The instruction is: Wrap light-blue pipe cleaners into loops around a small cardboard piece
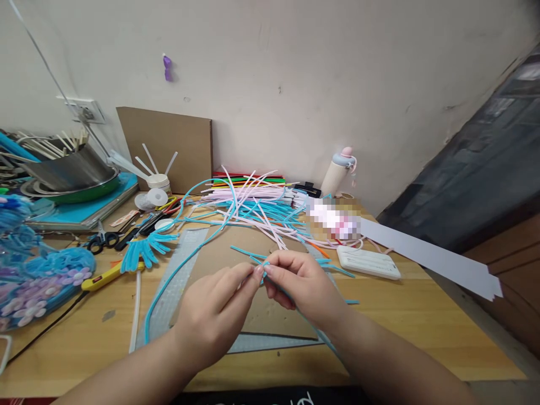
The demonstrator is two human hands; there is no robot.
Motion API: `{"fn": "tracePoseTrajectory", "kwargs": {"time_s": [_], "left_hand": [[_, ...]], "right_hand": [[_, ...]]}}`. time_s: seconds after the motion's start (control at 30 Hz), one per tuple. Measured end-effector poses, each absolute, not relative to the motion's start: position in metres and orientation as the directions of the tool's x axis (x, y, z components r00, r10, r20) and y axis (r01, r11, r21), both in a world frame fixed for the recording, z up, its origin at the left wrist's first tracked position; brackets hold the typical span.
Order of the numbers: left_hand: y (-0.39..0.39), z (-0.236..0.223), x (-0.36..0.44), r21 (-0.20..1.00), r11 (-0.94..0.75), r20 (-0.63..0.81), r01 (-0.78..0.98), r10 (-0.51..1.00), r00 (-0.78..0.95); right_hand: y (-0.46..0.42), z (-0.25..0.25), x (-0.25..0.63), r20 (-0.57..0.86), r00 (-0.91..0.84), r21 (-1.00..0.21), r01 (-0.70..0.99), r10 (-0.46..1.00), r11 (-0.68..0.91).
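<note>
Over a sheet of cardboard (270,326), both hands meet and pinch a light-blue pipe cleaner (240,250). My left hand (217,306) has thumb and index finger pressed together at the bend. My right hand (306,284) grips the same spot from the other side, fingers curled. One blue length runs out under my right wrist, while the bent part between the fingertips is mostly hidden. A long curved blue pipe cleaner (169,284) arcs across the left of the cardboard. Beyond the hands lies a pile of blue pipe cleaners (270,211).
At left lie a fan of blue loops (145,251), a yellow corded tool (103,278), scissors (102,241) and fluffy blue-and-lilac flower work (46,287). A white power bank (368,262) and bottle (336,173) are at right. Cardboard (169,146) leans on the wall.
</note>
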State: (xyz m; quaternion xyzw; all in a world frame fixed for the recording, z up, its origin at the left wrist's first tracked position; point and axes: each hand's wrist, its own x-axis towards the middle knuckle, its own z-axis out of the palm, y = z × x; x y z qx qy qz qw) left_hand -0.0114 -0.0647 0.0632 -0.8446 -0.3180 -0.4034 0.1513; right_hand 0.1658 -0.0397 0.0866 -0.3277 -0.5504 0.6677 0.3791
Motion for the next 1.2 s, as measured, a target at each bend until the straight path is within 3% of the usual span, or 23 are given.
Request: {"fn": "tracePoseTrajectory", "kwargs": {"time_s": [0.17,0.3,0.4,0.57,0.87,1.2], "left_hand": [[-0.063,0.064,-0.014,0.024,-0.758,0.782,0.652,0.420,0.460],[-0.064,0.070,-0.009,0.203,-0.753,0.769,0.626,0.518,0.374],[-0.063,0.075,-0.008,0.328,-0.722,0.674,0.609,0.631,0.384],[-0.056,0.081,-0.013,0.108,-0.760,0.518,0.641,0.593,0.616],[-0.052,0.090,-0.014,0.384,-0.711,0.553,0.589,0.688,0.471],[-0.056,0.089,-0.015,0.355,-0.776,0.616,0.521,0.614,0.494]], "right_hand": [[-0.039,0.083,0.167,-0.037,-0.572,-0.951,-0.232,0.819,-0.205],[-0.038,0.081,0.168,-0.069,-0.594,-0.936,-0.240,0.801,-0.258],[-0.036,0.083,0.168,-0.097,-0.572,-0.962,-0.155,0.814,-0.224],[-0.033,0.092,0.168,-0.187,-0.556,-0.979,0.038,0.810,-0.200],[-0.031,0.095,0.170,-0.195,-0.569,-0.975,0.024,0.799,-0.221],[-0.033,0.095,0.168,-0.235,-0.596,-0.963,0.035,0.768,-0.267]]}}
